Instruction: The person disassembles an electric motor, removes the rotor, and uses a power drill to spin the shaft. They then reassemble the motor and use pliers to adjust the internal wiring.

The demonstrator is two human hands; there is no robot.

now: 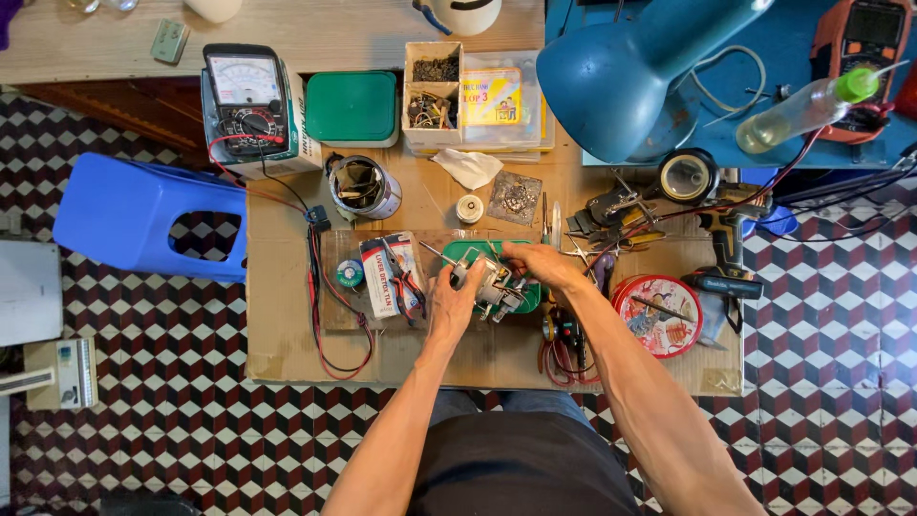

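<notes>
One blue plastic stool (143,215) far left on the floor, one analog multimeter with red and black leads (246,103) at the counter (287,344) back-left, one green lidded box (352,107) beside it. Left hand (454,301) and right hand (537,263), fingers closed, both grip one small metal motor assembly (492,287) over a green tray (458,253), mid-counter. One round red tin (659,315) right, one blue desk lamp (621,81) behind

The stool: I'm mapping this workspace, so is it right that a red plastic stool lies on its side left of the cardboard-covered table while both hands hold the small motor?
Not quite: the stool is blue, as the head view shows. The rest holds.
</notes>
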